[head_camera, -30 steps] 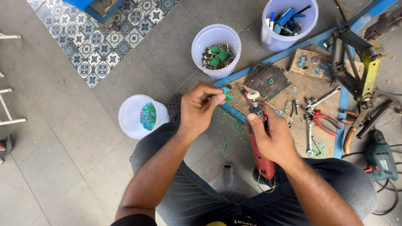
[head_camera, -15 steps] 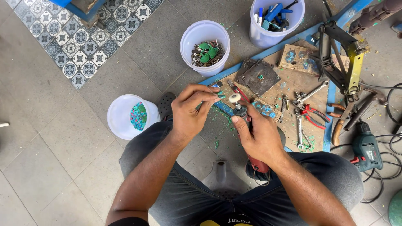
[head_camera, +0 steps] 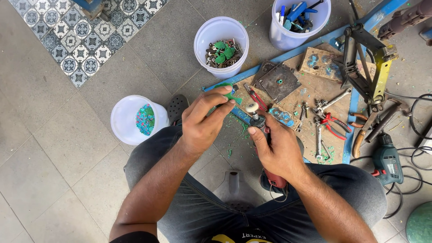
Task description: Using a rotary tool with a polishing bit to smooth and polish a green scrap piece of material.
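Note:
My left hand (head_camera: 204, 120) pinches a small green plastic piece (head_camera: 230, 95) between thumb and fingers, just left of a round white grinding wheel (head_camera: 251, 107). My right hand (head_camera: 279, 147) grips a red hand-held rotary tool (head_camera: 272, 176) whose wheel points up and to the left. The green piece sits close beside the wheel, over a wooden work board (head_camera: 310, 96) strewn with green shavings.
A white bucket (head_camera: 220, 33) of green pieces stands behind the hands, another bucket (head_camera: 282, 33) of blue tools further right, and a third white bucket (head_camera: 123, 121) with coloured chips at left. Pliers (head_camera: 334, 125), wrenches, a metal plate (head_camera: 279, 82), a jack (head_camera: 369, 67) and a green drill (head_camera: 385, 158) lie at right.
The view shifted slightly, and both hands have drawn together. The rotary tool's wheel now tilts up toward the green piece in my left hand.

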